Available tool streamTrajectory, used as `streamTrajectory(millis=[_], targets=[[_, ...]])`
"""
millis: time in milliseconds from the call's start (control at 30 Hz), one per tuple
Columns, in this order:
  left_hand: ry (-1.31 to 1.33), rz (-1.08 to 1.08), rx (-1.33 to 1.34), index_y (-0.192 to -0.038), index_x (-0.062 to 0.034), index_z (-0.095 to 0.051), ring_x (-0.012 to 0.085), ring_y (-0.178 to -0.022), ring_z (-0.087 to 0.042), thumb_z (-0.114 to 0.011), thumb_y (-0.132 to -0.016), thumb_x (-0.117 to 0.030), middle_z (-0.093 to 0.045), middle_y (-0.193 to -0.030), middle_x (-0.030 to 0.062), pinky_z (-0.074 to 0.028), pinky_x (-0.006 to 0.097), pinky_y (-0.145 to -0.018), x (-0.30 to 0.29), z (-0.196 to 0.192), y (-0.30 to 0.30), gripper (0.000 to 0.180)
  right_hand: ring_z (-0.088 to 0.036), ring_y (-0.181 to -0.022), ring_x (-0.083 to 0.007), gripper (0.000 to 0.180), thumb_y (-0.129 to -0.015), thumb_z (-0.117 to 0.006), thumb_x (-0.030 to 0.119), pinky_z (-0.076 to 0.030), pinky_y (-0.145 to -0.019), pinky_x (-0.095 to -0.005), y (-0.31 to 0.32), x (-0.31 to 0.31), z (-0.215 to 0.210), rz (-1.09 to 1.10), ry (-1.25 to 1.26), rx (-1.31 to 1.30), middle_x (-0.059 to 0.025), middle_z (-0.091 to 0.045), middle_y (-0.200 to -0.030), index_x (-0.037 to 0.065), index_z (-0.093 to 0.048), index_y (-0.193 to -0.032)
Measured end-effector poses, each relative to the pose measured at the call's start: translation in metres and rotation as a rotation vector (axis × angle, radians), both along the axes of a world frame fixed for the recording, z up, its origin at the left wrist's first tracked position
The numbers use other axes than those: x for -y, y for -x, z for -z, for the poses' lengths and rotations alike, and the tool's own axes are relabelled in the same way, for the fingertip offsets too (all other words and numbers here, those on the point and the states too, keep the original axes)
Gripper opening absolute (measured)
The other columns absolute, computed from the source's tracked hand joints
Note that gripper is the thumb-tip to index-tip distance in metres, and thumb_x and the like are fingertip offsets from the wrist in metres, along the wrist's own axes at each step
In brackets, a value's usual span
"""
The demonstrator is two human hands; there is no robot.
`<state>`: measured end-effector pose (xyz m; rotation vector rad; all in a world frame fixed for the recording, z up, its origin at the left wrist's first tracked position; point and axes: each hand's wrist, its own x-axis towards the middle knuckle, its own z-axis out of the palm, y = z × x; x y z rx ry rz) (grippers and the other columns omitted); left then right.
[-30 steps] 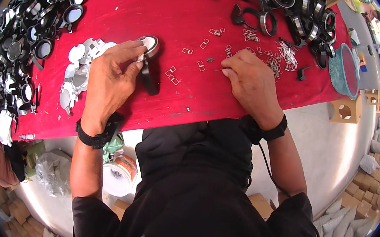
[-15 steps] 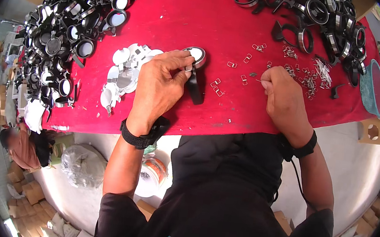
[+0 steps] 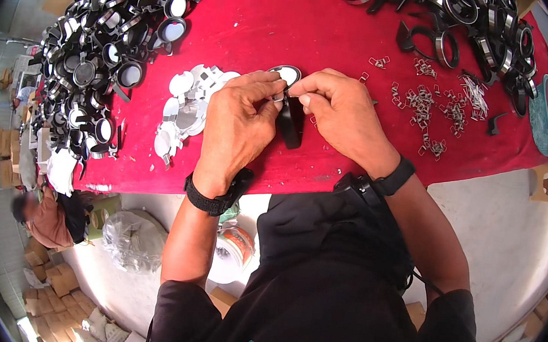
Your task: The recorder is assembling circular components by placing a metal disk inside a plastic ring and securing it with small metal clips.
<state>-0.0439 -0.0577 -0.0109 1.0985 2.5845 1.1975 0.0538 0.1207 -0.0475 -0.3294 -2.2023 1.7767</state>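
At our left hand [image 3: 243, 117], gripped: round, white-faced, silver-rimmed piece [image 3: 289, 74] with black handle [image 3: 290, 131]; right hand [image 3: 344, 110] close beside, grip unclear; we'd best brace steadily.

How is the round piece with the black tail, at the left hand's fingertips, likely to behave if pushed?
The round piece will probably feel stiff: its black tail juts out straight, without visible sag. Its shiny, metal-looking rim may be slippery. Its circular end could roll on edge, though the tail should check that.
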Motion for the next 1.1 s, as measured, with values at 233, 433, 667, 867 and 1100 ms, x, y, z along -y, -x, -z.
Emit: streamTrajectory(millis=[233,433,667,867,1100], targets=[[0.056,0.01,0.046,-0.129,0.0,-0.084,0.0341,-0.131,-0.077,-0.075,-0.094,0.003,-0.081,-0.138,0.0197,-0.057,0.04,-0.115,0.0021,-0.0043,0.0009,0.037,-0.078,-0.088,-0.0308,0.018,-0.099,-0.073,0.002,-0.062,-0.084,-0.0427,0.0047,0.0027,0.0055,0.003,0.022,0.022,-0.0191,-0.079,-0.102,-0.001,-0.083,-0.114],[0.042,0.028,-0.03,-0.122,-0.001,-0.087,0.0382,-0.124,-0.077,-0.076,-0.093,-0.001,-0.083,-0.132,0.0179,-0.06,0.044,-0.107,0.0015,-0.0052,0.0015,0.03,-0.079,-0.085,-0.029,0.019,-0.098,-0.073,0.005,-0.062,-0.082,-0.0423,0.0069,-0.0012,0.0062,-0.029,-0.022,0.019,-0.0194,-0.081,-0.098,-0.001,-0.083,-0.112],[0.095,0.031,0.005,-0.13,-0.0001,-0.084,0.0364,-0.131,-0.077,-0.075,-0.095,0.001,-0.081,-0.139,0.021,-0.056,0.042,-0.116,0.0011,-0.0082,0.0008,0.036,-0.078,-0.079,-0.0214,0.02,-0.099,-0.073,0.004,-0.062,-0.076,-0.0377,0.0104,-0.0017,0.0083,-0.021,0.052,0.049,-0.014,-0.08,-0.086,0.001,-0.085,-0.114],[0.091,0.031,0.016,-0.131,0.0001,-0.084,0.0361,-0.133,-0.076,-0.074,-0.095,0.002,-0.08,-0.14,0.0212,-0.056,0.041,-0.116,0.0013,-0.0086,0.0,0.036,-0.077,-0.077,-0.0184,0.019,-0.099,-0.073,0.003,-0.061,-0.074,-0.0354,0.0081,-0.0001,0.0085,-0.01,0.063,0.041,-0.0118,-0.08,-0.084,0.0,-0.085,-0.114],[0.098,0.031,0.033,-0.133,0.0003,-0.083,0.0349,-0.134,-0.076,-0.074,-0.096,0.002,-0.079,-0.142,0.0211,-0.056,0.041,-0.116,0.0022,-0.0094,0.0003,0.038,-0.076,-0.077,-0.0192,0.019,-0.098,-0.073,0.003,-0.06,-0.073,-0.0363,0.0069,0.0034,0.0112,0.012,0.054,-0.005,-0.0125,-0.08,-0.084,0.0,-0.084,-0.113]])
